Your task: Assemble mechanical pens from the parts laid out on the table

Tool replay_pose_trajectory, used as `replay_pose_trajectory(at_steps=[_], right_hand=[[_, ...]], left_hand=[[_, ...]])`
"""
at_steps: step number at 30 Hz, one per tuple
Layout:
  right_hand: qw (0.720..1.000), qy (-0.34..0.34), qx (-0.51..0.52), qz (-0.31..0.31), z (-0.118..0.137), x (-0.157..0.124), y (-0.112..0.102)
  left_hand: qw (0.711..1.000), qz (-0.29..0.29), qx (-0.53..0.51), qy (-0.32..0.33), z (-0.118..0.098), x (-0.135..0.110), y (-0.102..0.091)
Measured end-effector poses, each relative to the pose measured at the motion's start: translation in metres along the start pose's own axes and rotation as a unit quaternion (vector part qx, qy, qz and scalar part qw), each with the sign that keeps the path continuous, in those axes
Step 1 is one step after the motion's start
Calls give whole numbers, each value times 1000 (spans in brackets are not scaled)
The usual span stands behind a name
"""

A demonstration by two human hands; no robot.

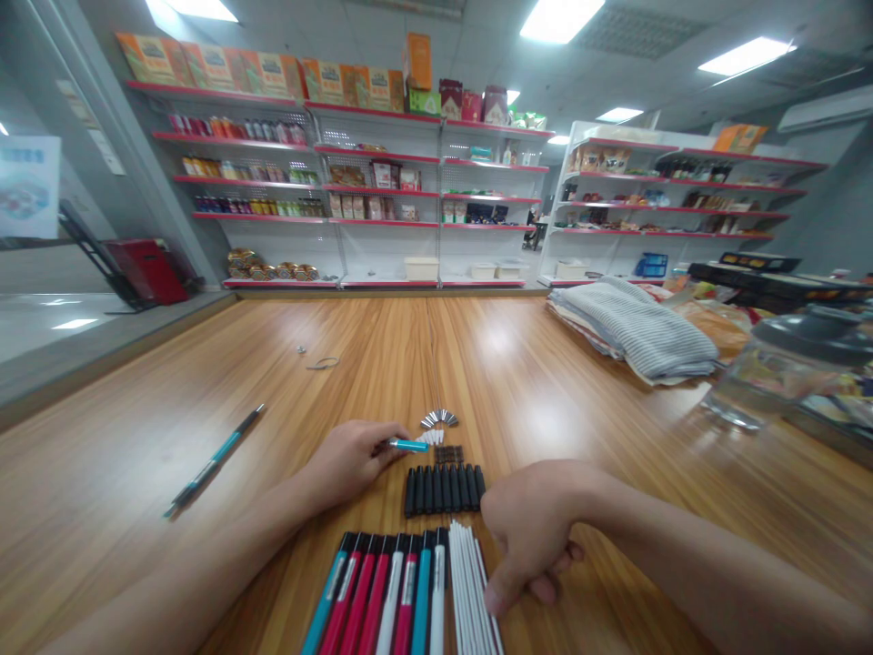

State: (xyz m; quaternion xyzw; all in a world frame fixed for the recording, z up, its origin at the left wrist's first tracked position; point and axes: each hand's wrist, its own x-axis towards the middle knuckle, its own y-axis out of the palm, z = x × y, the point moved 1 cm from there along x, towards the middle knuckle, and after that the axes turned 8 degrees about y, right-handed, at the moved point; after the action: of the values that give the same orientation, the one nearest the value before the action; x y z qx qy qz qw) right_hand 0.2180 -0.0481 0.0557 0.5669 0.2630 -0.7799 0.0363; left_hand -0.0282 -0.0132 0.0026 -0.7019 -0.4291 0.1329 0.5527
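Note:
My left hand [347, 459] pinches a short teal pen part [407, 445] between its fingertips, just left of a small group of white pieces [429, 438]. Beyond those lie silver metal pen tips [438, 418] in a fan, then a patch of small dark parts [448, 455]. A row of black pen sections [443, 489] sits between my hands. My right hand [536, 532] rests curled on the wood, holding nothing, beside a bundle of thin white tubes [470, 587]. Left of those tubes lie teal and red pen barrels [375, 591] side by side. A whole teal pen [214, 459] lies apart on the left.
The wooden table [423, 364] holds a small metal bit [301, 348] and a rubber band [322, 364]. On the right are a folded grey striped cloth [634, 332], a glass jar with a dark lid [784, 364] and black trays [777, 282]. Stocked shelves [436, 173] stand behind.

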Motion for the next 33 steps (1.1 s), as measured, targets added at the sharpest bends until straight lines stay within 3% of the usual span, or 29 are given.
replay_pose_trajectory(at_steps=[13, 18, 23, 28, 31, 33], right_hand=[[991, 54, 11, -119, 4, -17, 7], [985, 87, -47, -144, 7, -16, 10], [980, 69, -42, -182, 14, -23, 16], [982, 62, -25, -177, 17, -16, 20], [980, 70, -53, -176, 15, -14, 20], [970, 70, -95, -212, 15, -16, 19]], left_hand=[[1000, 15, 8, -17, -2, -2, -3], [1000, 11, 12, -17, -4, -3, -3], [1000, 4, 3, -21, -7, -2, -3], [1000, -7, -2, -25, -4, -2, -2], [1000, -10, -11, -25, -3, -1, -1], [999, -8, -14, -28, -3, -1, -1]])
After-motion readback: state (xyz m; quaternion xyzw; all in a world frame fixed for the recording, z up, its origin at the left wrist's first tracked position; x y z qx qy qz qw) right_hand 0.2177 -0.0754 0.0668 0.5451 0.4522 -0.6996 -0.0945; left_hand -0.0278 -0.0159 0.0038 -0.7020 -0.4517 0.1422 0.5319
